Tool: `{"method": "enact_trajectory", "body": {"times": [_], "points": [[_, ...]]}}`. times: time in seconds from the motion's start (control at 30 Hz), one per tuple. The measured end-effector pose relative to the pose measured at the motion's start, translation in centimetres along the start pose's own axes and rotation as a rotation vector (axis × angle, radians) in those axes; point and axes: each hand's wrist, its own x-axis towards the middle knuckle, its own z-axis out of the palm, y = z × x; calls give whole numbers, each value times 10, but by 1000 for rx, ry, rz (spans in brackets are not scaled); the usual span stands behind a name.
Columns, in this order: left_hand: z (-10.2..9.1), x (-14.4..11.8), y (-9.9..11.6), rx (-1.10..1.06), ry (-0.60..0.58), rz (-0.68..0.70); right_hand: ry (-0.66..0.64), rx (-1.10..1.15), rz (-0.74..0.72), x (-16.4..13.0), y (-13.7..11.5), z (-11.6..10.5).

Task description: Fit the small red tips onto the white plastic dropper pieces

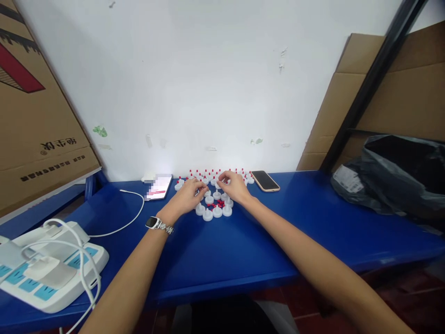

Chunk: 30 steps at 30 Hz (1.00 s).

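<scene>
My left hand (pixel 189 195), with a watch on its wrist, has its fingers closed at a white nozzle cap (pixel 207 193) on the left of the group. Across from it, my right hand (pixel 237 185) pinches near another white nozzle cap (pixel 217 184); its fingertips partly hide what they hold. Between and in front of the hands stand several white nozzle caps without red tips (pixel 217 212), in a rough ring. Small loose red tips (pixel 219 203) lie inside this ring. Behind the hands, several white caps with red tips (pixel 205 178) stand upright near the wall.
A phone with a lit screen (pixel 160 187) lies left of the caps, and a dark phone (pixel 265 181) lies right. A white power strip (pixel 52 297) with plugs and cables occupies the table's left front. A black plastic bag (pixel 368 176) sits at the right of the blue table (pixel 222 260).
</scene>
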Motion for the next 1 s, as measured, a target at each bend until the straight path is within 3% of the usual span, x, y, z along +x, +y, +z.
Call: {"method": "enact_trajectory", "body": {"times": [0.23, 0.43, 0.6, 0.8, 0.87, 1.0], "points": [[-3, -3, -4, 27, 34, -34, -132, -83, -4, 15, 7, 18], [-4, -3, -5, 36, 22, -50, -215, -147, 9, 20, 5, 14], [-6, -3, -3, 51, 17, -63, -164, -403, 24, 39, 2, 12], [-3, -3, -3, 42, 10, -50, -304, -621, 113, 62, 3, 29], [-3, -3, -3, 41, 9, -49, -298, -603, 121, 63, 3, 30], [-5, -2, 0, 23, 44, -64, -163, -432, 35, 50, -8, 16]]}}
